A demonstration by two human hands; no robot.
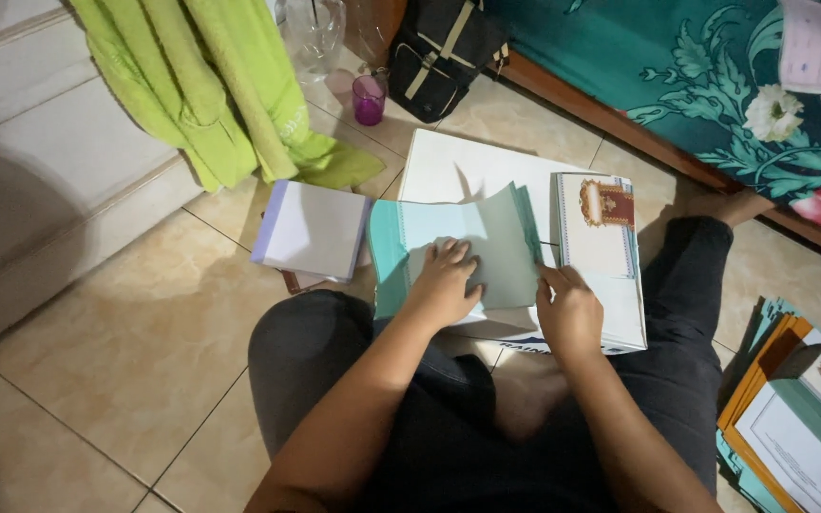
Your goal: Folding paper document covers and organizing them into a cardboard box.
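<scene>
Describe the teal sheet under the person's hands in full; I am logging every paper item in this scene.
The teal sheet looks like thin card or paper, pale green-teal, with a darker teal band along its left edge. It lies on a white board on the tiled floor, in front of the seated person's knees. Its right part curls upward, mid-fold. The left hand presses flat on its middle; the right hand touches its lower right edge. A white printed sheet with a red emblem lies just right of it.

Teal card, lime-green cloth, purple cup, black bag, teal floral bedspread, beige tiles.
</scene>
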